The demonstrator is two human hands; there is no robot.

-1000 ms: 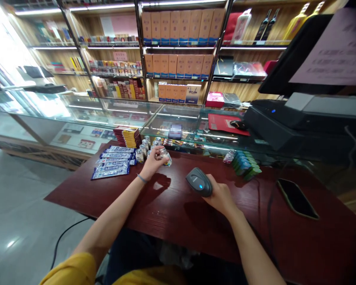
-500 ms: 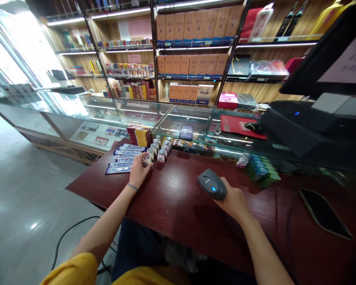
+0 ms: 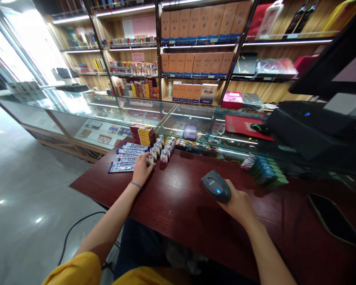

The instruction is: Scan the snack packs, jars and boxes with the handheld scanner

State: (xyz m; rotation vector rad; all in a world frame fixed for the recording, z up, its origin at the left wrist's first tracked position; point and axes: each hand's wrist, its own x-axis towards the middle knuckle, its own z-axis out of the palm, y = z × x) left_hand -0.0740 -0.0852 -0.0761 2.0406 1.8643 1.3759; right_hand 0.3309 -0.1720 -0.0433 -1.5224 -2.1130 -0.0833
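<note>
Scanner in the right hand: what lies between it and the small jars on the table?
In the head view, only the dark red tabletop shows between the scanner in the right hand and the small jars.

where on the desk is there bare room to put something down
The widest bare patch of the desk lies between the left hand and the scanner in the right hand. A smaller one lies between the blue-and-white packets and the desk's near-left edge. It is crowded at the far left, where small jars, packets and stacked boxes sit close together.
</note>
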